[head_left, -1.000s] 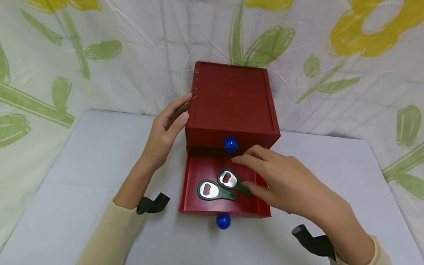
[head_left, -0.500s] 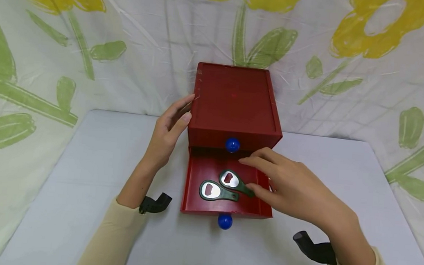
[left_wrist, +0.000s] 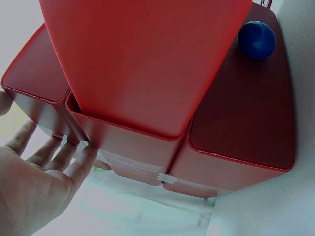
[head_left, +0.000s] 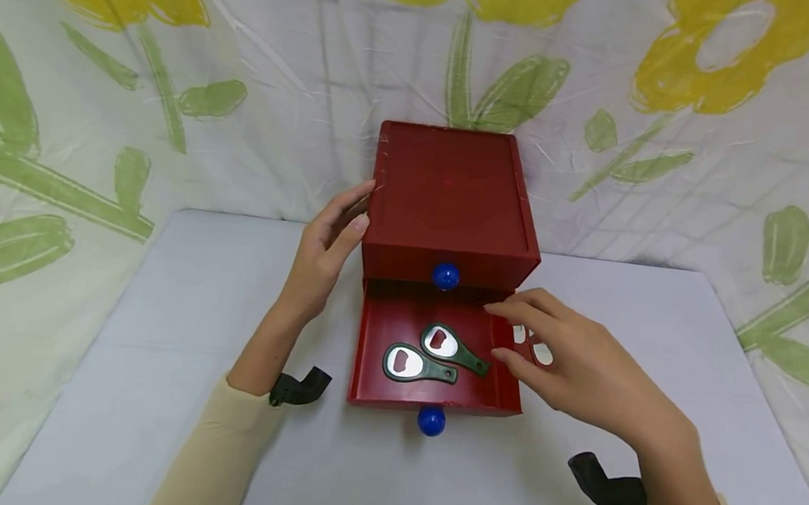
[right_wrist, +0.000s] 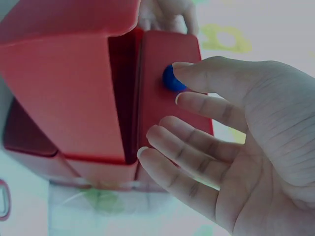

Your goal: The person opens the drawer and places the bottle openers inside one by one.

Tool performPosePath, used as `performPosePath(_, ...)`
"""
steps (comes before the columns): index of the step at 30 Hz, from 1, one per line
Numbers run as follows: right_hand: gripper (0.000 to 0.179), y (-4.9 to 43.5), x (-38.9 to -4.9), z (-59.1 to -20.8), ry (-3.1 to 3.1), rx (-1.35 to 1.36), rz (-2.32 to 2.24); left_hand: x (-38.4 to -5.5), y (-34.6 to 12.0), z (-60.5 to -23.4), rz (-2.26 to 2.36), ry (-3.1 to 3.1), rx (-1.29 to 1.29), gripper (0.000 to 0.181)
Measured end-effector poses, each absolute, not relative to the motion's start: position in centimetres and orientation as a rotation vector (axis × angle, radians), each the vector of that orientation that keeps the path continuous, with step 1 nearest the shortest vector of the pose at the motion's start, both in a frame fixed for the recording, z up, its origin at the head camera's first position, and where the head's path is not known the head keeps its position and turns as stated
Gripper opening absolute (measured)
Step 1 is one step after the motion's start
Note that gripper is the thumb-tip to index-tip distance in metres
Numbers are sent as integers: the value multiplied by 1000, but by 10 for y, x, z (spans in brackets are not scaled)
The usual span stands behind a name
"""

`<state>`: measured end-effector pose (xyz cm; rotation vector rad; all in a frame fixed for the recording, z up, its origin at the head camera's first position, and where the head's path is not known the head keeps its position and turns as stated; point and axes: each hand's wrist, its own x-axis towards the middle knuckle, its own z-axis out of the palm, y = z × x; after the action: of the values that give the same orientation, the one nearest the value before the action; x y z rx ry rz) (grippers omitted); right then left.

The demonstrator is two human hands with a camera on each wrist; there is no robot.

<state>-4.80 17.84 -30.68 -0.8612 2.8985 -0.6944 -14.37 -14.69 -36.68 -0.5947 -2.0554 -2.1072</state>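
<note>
A red cabinet (head_left: pixel 451 185) with blue knobs has its middle drawer (head_left: pixel 367 379) pulled out. Two green bottle openers (head_left: pixel 405 364) with silver heads lie side by side in that drawer. My left hand (head_left: pixel 323 258) rests its extended fingers along the cabinet's left side; the left wrist view shows the fingertips (left_wrist: pixel 88 150) right at its wall. Over the drawer's right edge is my right hand (head_left: pixel 573 358), fingers loosely bent and thumb apart, holding nothing. In the right wrist view it overlaps the top drawer's blue knob (right_wrist: pixel 172 81).
Red-and-white items (head_left: pixel 542 353) lie on the table right of the drawer, partly hidden behind my right hand. The white table (head_left: pixel 256 461) meets a flower-patterned curtain (head_left: pixel 271 141) behind the cabinet. The bottom drawer (left_wrist: pixel 246 108) is pushed in.
My right hand has moved rightward from over the bottle openers to the drawer's right edge, exposing the red-and-white items. The left hand stays at the cabinet; the view has shifted slightly.
</note>
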Motion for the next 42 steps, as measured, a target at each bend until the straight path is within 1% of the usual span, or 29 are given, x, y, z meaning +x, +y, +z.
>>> performPosePath(9, 49, 203, -47, -323, 2941, -781, -839, -144, -147, -369, -2087, -2079, -592, 53)
performPosePath(17, 53, 214, -48, -333, 2979, -742, -938, -142, -148, -367, -2084, -2081, -592, 52)
performPosePath(23, 51, 219, -50, -342, 2992, -713, -984, -142, -148, -366, -2086, -2079, -580, 53)
performPosePath(34, 50, 226, -66, -369, 2983, -698, -1023, -142, -148, -366, -2091, -2072, -587, 52)
performPosePath(42, 52, 230, -78, -389, 2939, -589, -962, -142, -147, -366, -2106, -2056, -587, 53)
